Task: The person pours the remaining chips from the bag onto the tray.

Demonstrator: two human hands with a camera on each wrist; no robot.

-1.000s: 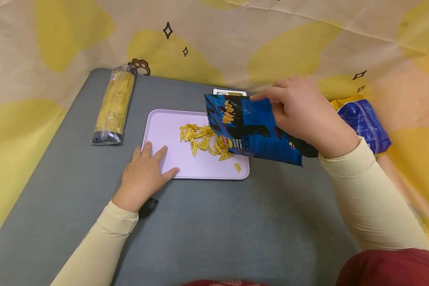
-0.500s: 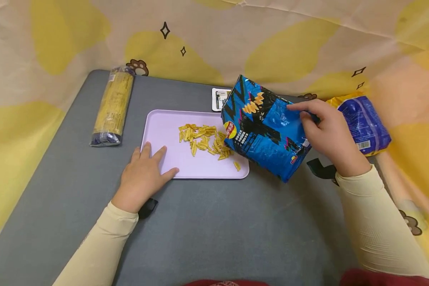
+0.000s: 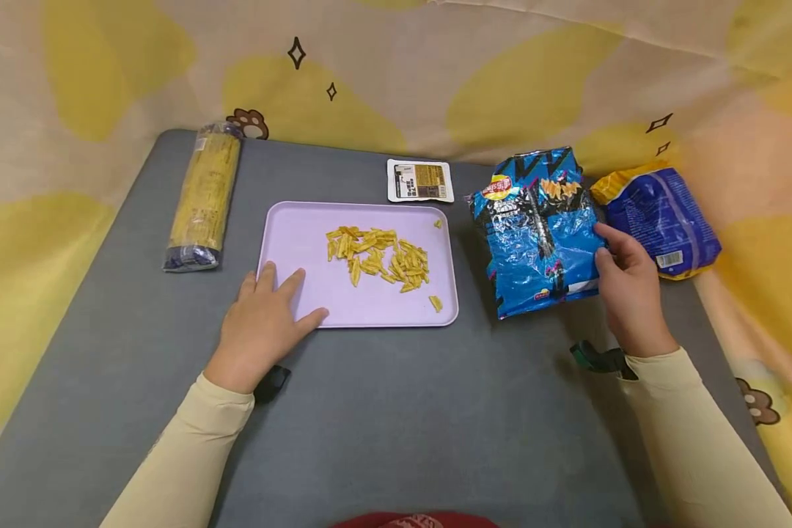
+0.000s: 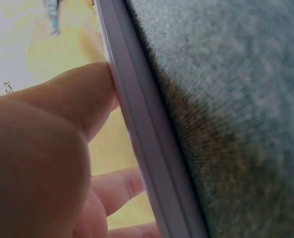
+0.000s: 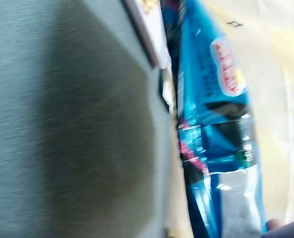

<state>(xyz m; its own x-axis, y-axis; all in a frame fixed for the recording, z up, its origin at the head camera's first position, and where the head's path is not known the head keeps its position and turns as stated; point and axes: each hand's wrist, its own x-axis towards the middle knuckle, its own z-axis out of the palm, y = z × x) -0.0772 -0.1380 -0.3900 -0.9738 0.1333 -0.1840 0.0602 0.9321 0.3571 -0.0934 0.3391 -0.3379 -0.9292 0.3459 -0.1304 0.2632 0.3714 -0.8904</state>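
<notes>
In the head view my right hand [image 3: 633,290] pinches the edge of a blue chip bag [image 3: 544,235] between thumb and fingers. The bag is held to the right of a lilac tray [image 3: 290,301]; the right wrist view has the bag [image 5: 216,148] above the grey table. Ridged yellow chips [image 3: 372,253] lie loosely heaped in the tray's middle, with stray pieces near its right side. My left hand [image 3: 259,326] rests with spread fingers on the tray's lower left corner. From the left wrist, its thumb [image 4: 82,94] touches the tray's rim [image 4: 142,114].
A long clear pack of dried noodles [image 3: 204,198] lies at the back left. Behind the tray is a small white packet [image 3: 420,181]. A blue and yellow bag [image 3: 666,220] lies at the right, just beyond the right hand. A patterned cloth [image 3: 383,66] hangs behind the grey table [image 3: 409,411].
The chip bag has swung from over the tray to its right side, turning more upright. The white packet and stray chips have come into sight. The left hand has stayed on the tray.
</notes>
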